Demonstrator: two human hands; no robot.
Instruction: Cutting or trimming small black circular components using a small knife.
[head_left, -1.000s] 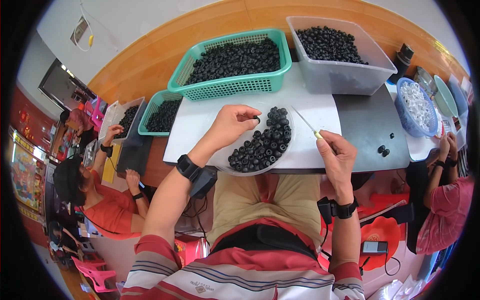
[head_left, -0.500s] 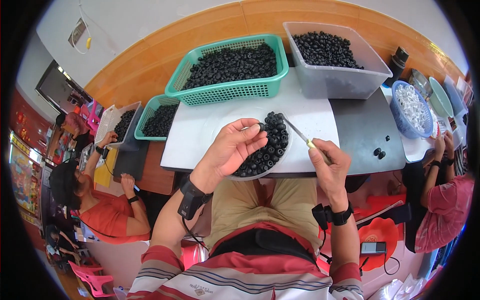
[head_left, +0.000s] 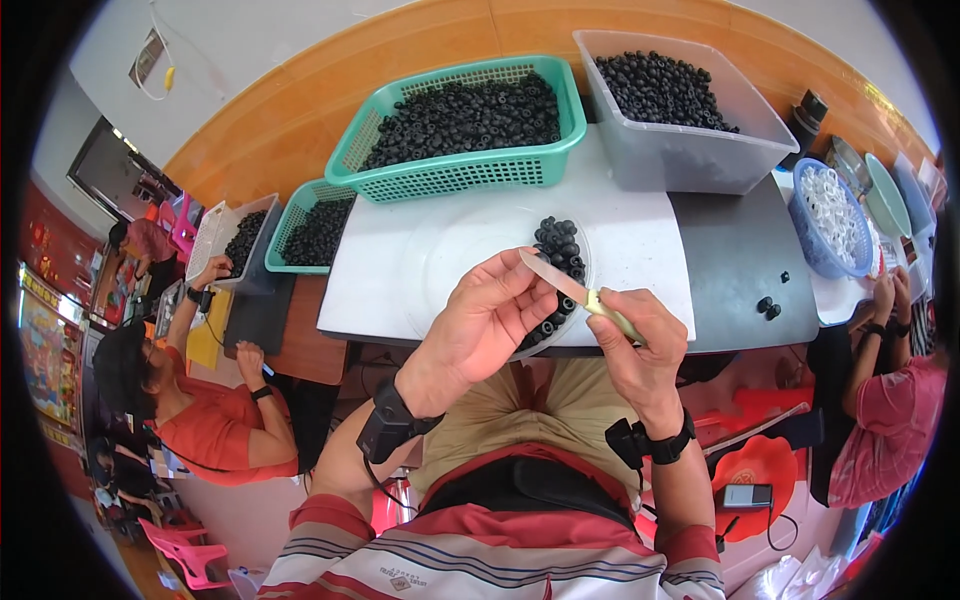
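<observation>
Black bead-like pieces (head_left: 570, 262) lie heaped along the right side of a clear round tray (head_left: 480, 232) at the centre of the head view, partly hidden behind the wearer's hands. The left hand (head_left: 478, 315), palm partly upward, has thumb and forefinger drawn close together while the other fingers curl loosely; the blade crosses in front of the fingertips, so I cannot tell whether a piece is pinched there. The right hand (head_left: 640, 345) is wrapped around the pale yellow-green handle of a small knife (head_left: 560, 280), its blade slanting up and left to those fingertips. The step in hand looks like working on a single piece with the blade, and the next move seems to call for a steady left grip and light, controlled pressure, since the edge sits so near the skin. Beneath the tray is a white board (head_left: 640, 235); right of it, a dark tabletop (head_left: 735, 250) carries a few loose pieces (head_left: 768, 308). Across the top stand a teal basket (head_left: 470, 178) and a clear bin (head_left: 690, 165), both holding similar pieces, before an orange wood panel (head_left: 420, 40). Toward the right edge, a blue basket (head_left: 822, 250) holds white parts. One co-worker in orange-red (head_left: 215, 430) sits at left, another in pink (head_left: 895, 430) at right.
</observation>
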